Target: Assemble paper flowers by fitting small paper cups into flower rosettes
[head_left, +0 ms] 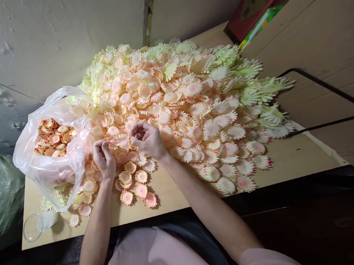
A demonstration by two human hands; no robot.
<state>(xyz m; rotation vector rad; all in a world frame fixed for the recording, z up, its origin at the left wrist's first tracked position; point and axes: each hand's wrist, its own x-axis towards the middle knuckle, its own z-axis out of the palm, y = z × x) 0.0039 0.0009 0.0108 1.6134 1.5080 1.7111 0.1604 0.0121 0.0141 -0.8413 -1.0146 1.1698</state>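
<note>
A large heap of artificial flower petal discs, pale pink and greenish white with notched edges, covers much of the table. My left hand is over the left part of the heap, thumb and fingers closed together. A pinkish disc shows beside its fingertips, and I cannot tell whether it is held. To its right is my right hand, thumb and index finger pinched and the other fingers curled. Whatever is in its pinch is too small to make out. Several yellow-edged discs lie on the wood in front of my hands.
Left of my hands stands an open plastic bag with darker red-edged discs inside. A clear cup lies on its side at the table's front left corner. Back right are a red box and a black metal frame.
</note>
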